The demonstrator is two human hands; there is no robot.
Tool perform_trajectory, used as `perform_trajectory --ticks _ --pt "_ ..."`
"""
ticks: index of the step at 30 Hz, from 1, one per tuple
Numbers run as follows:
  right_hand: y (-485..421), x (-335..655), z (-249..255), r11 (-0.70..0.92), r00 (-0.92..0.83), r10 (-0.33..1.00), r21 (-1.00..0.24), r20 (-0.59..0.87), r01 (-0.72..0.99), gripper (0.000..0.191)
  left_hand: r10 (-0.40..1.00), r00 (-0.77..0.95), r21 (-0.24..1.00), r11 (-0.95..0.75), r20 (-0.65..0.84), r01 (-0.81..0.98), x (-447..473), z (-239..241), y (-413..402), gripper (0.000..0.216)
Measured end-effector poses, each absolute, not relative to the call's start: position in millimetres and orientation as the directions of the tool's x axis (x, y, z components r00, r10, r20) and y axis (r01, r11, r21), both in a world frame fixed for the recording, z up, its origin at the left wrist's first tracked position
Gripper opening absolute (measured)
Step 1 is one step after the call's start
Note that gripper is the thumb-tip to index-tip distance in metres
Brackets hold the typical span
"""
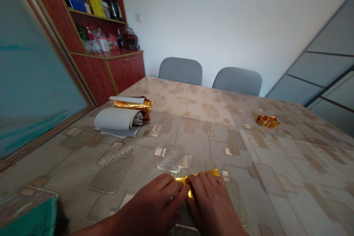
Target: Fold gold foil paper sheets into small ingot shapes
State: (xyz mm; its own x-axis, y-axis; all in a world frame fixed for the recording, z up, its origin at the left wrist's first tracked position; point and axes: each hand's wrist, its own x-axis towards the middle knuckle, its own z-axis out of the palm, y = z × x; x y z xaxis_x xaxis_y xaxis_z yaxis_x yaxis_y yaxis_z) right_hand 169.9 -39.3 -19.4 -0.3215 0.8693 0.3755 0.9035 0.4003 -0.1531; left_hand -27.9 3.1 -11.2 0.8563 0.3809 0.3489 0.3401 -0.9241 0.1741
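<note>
Low in the view, my left hand (159, 201) and my right hand (208, 195) lie side by side at the near part of the table. Both are closed on a piece of gold foil paper (210, 173), whose shiny strip shows above and between the fingers. Most of the sheet is covered by my hands, so its full shape is hidden. Toward the back left sit a curled stack of white-backed paper (117, 118) and a roll of gold foil paper (131, 104). A small bunch of folded gold foil pieces (267, 121) rests on the right side.
A patterned tablecloth (190, 136) covers the table. Two grey chairs (180, 70) stand at its far edge before a white wall. At the left is a red wooden cabinet (124, 68) with bottles and a kettle. A green cloth (33, 217) shows at the lower left.
</note>
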Motion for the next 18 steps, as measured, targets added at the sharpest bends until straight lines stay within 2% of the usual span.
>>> perform_trajectory --ticks 2,6,11,13,18 --pt "-42 172 -18 0.414 -0.33 0.863 -0.164 0.382 0.895 0.021 0.382 0.881 0.159 -0.923 0.278 0.35 -28 -6 3 0.031" --pt "-45 176 -17 0.42 -0.331 0.873 -0.208 0.359 0.883 0.022 0.379 0.908 0.235 -0.912 0.178 0.335 -31 5 6 0.053" --pt "-45 180 -20 0.426 -0.339 0.872 -0.207 0.354 0.881 0.041 0.364 0.925 0.314 -0.896 0.111 0.315 -35 9 13 0.066" --pt "-44 183 -19 0.433 -0.346 0.872 -0.216 0.347 0.875 0.043 0.356 0.93 0.331 -0.892 0.097 0.307 -35 11 14 0.07" --pt "-44 193 -7 0.493 -0.382 0.86 -0.359 0.338 0.793 0.05 0.379 0.924 0.336 -0.878 0.057 0.34 -33 16 12 0.067"
